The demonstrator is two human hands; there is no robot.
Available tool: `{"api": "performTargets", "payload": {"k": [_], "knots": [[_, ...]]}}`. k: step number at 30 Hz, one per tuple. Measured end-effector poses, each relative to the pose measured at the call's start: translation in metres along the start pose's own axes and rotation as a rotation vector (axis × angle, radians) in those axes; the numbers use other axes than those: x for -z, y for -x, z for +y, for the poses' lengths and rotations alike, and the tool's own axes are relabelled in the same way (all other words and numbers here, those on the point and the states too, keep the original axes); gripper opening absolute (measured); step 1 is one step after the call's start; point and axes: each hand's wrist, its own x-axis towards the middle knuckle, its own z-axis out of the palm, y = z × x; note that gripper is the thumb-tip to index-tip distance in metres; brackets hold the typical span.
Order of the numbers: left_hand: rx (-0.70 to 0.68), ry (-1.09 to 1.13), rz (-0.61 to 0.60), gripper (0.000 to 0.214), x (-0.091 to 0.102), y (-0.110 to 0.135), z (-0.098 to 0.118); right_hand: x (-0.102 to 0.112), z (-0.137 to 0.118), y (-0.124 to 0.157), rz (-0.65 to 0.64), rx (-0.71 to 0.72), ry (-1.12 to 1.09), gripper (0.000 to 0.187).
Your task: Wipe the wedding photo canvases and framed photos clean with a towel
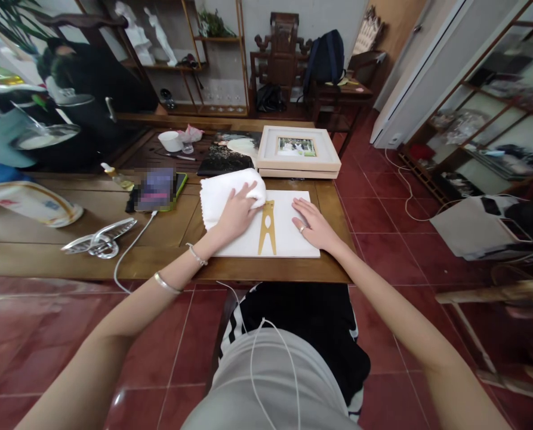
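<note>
A white board [293,236] lies near the table's front edge. On it rests a flat gold-coloured piece [268,230] with two legs and an oval hole, its top end beside the cloth. My left hand [239,210] is on a folded white cloth [221,190], fingers bent over it and pressing its right end near the gold piece. Part of the cloth is hidden under that hand. My right hand [313,224] lies flat on the board's right side, fingers stretched out and holding nothing, apart from the gold piece.
Behind the board are a framed photo in a pale box [299,164] and a dark picture [228,155]. To the left are a phone [156,188] with a white cable [134,245], a silver hair-claw-like object [100,237], a dropper bottle [117,177] and a white cup [171,141].
</note>
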Motion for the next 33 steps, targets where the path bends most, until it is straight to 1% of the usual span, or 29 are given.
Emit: {"api": "performTargets", "payload": {"k": [3, 5, 7, 10, 12, 14, 15, 16, 18, 21, 24, 26, 29, 33], "knots": [[-0.081, -0.046, -0.106, 0.030, 0.006, 0.004, 0.010, 0.000, 0.001, 0.000, 0.005, 0.008, -0.009, 0.051], [-0.114, -0.080, -0.174, 0.029, 0.012, 0.015, 0.022, -0.001, 0.001, -0.001, 0.005, 0.010, -0.004, 0.052], [-0.143, -0.112, -0.214, 0.029, 0.017, 0.033, 0.037, -0.001, 0.001, -0.001, 0.006, 0.009, 0.000, 0.053], [-0.208, -0.154, -0.218, 0.031, 0.020, 0.064, 0.059, -0.001, 0.001, -0.001, 0.014, 0.011, -0.004, 0.052], [-0.259, -0.179, -0.201, 0.030, 0.020, 0.081, 0.069, -0.001, 0.001, -0.001, 0.016, 0.013, -0.008, 0.052], [-0.297, -0.188, -0.190, 0.029, 0.020, 0.089, 0.074, -0.001, 0.001, 0.000, 0.015, 0.011, -0.009, 0.051], [-0.305, -0.182, -0.188, 0.029, 0.020, 0.089, 0.074, -0.001, 0.000, 0.000, 0.014, 0.009, -0.007, 0.051], [-0.306, -0.169, -0.190, 0.030, 0.021, 0.086, 0.072, -0.001, 0.000, 0.000, 0.014, 0.006, -0.005, 0.051], [-0.288, -0.135, -0.212, 0.031, 0.021, 0.072, 0.065, -0.001, 0.001, -0.001, 0.012, 0.004, 0.001, 0.052], [-0.247, -0.092, -0.241, 0.028, 0.018, 0.038, 0.047, -0.001, 0.002, -0.001, 0.015, 0.017, -0.006, 0.053], [-0.245, -0.081, -0.198, 0.030, 0.012, 0.001, 0.027, -0.002, 0.004, -0.001, 0.029, 0.033, -0.019, 0.051], [-0.262, -0.075, -0.172, 0.031, 0.010, -0.020, 0.017, -0.003, 0.005, -0.001, 0.057, 0.026, -0.018, 0.050], [-0.263, -0.080, -0.162, 0.031, 0.010, -0.041, 0.016, -0.004, 0.005, -0.001, 0.131, 0.007, -0.008, 0.045], [-0.296, -0.120, -0.153, 0.029, 0.007, -0.055, 0.032, -0.004, 0.004, -0.001, 0.202, 0.026, 0.006, 0.037]]}}
